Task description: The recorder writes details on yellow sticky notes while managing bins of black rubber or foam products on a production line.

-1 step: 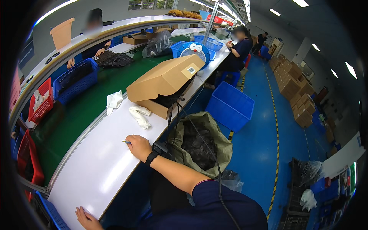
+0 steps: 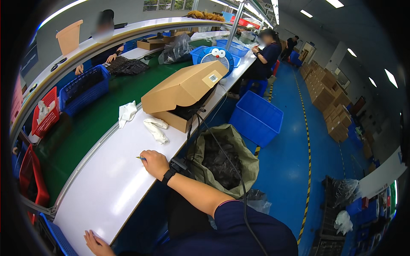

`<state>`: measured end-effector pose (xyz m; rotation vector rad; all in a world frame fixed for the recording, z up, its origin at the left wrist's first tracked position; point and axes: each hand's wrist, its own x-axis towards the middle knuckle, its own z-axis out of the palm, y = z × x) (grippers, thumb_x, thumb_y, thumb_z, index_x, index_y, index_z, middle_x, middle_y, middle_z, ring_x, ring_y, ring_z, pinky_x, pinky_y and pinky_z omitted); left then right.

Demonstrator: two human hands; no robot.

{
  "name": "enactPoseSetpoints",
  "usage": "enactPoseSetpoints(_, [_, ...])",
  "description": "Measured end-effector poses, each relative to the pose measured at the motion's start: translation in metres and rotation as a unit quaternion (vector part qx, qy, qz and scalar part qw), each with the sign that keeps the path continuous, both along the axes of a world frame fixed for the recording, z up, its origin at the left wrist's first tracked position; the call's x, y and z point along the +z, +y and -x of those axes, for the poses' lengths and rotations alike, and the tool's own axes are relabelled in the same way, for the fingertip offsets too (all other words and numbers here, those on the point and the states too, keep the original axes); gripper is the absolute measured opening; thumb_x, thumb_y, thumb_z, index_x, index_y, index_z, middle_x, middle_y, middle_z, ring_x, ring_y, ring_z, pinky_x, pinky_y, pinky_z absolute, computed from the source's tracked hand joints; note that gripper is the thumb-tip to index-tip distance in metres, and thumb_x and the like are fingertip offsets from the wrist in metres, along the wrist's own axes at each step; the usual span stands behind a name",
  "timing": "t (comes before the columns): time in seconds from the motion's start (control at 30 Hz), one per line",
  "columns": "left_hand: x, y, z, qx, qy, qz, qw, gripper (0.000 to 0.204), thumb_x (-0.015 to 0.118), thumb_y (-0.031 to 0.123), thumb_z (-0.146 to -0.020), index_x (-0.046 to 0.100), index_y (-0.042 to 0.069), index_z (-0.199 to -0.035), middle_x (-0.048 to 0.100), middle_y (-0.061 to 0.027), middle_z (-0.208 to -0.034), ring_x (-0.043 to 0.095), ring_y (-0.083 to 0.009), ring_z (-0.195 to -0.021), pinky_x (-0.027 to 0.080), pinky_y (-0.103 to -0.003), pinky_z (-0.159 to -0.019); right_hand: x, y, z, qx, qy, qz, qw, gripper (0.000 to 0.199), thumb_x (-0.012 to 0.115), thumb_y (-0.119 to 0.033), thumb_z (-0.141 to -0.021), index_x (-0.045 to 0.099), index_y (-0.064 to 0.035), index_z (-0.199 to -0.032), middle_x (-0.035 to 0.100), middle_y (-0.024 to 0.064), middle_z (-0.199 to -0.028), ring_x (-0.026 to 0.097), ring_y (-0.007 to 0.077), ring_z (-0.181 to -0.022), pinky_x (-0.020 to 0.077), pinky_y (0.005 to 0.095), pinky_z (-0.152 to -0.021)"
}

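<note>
Right hand (image 2: 155, 164) pinching a small slim tool (image 2: 140, 158) at the worktop (image 2: 115, 192); type unclear. Left hand (image 2: 96, 244) at the near end, fingers slightly spread, nothing visible in it. Risks: black cable (image 2: 245, 209) crosses the right sleeve (image 2: 260, 222), an arm swing could snag it. Loose pinch could drop the tool into the sack (image 2: 251, 171).

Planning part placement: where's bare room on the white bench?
Widest: white bench top, bordered by the right hand, left hand and green surface. Smaller: between right hand and nearer crumpled white piece. Crowded: beyond that, where the cardboard box and farther crumpled white piece sit close by.
</note>
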<state>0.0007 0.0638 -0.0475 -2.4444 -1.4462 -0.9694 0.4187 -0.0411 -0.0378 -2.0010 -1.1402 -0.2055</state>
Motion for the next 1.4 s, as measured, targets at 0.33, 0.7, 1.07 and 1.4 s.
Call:
enactPoseSetpoints(0.33, [-0.006,0.001,0.004,0.01,0.004,0.002,1.0,0.026,0.054,0.009,-0.092,0.073,0.005,-0.109,0.068,-0.0219,-0.115,0.062,-0.042,-0.11,0.046,-0.047,-0.099,-0.001,0.001,0.0,-0.002,-0.017,-0.007,1.0,0.008,0.066,-0.011,-0.085,0.06,-0.0081,-0.089,0.064,0.0094,-0.081,0.064,0.0299,-0.08,0.0527,0.0422,-0.071])
enactPoseSetpoints(0.7, [-0.007,-0.001,0.004,0.012,0.005,-0.004,1.0,0.027,0.053,0.011,-0.093,0.073,0.005,-0.11,0.068,-0.0208,-0.115,0.062,-0.0407,-0.111,0.046,-0.047,-0.098,0.001,0.0,0.001,-0.003,-0.017,-0.009,1.0,0.007,0.065,-0.011,-0.085,0.061,-0.0085,-0.089,0.064,0.0091,-0.082,0.064,0.0298,-0.08,0.0526,0.0419,-0.071])
enactPoseSetpoints(1.07, [-0.038,0.018,0.024,0.02,-0.004,0.045,0.999,0.027,0.047,0.009,-0.099,0.067,-0.001,-0.115,0.062,-0.0171,-0.131,0.051,-0.0345,-0.13,0.034,-0.046,-0.112,-0.001,0.0,-0.001,-0.007,-0.014,-0.014,1.0,0.006,0.065,-0.011,-0.085,0.061,-0.009,-0.089,0.063,0.0089,-0.081,0.063,0.0298,-0.079,0.0519,0.0424,-0.07])
enactPoseSetpoints(1.4, [-0.027,0.005,0.017,0.004,-0.047,0.052,0.998,0.03,0.047,0.003,-0.093,0.067,0.0,-0.115,0.064,-0.016,-0.128,0.054,-0.0368,-0.127,0.035,-0.047,-0.111,0.001,0.001,0.002,0.003,-0.015,-0.021,1.0,0.007,0.065,-0.012,-0.085,0.062,-0.0095,-0.091,0.064,0.0096,-0.084,0.063,0.0315,-0.083,0.0513,0.0437,-0.072])
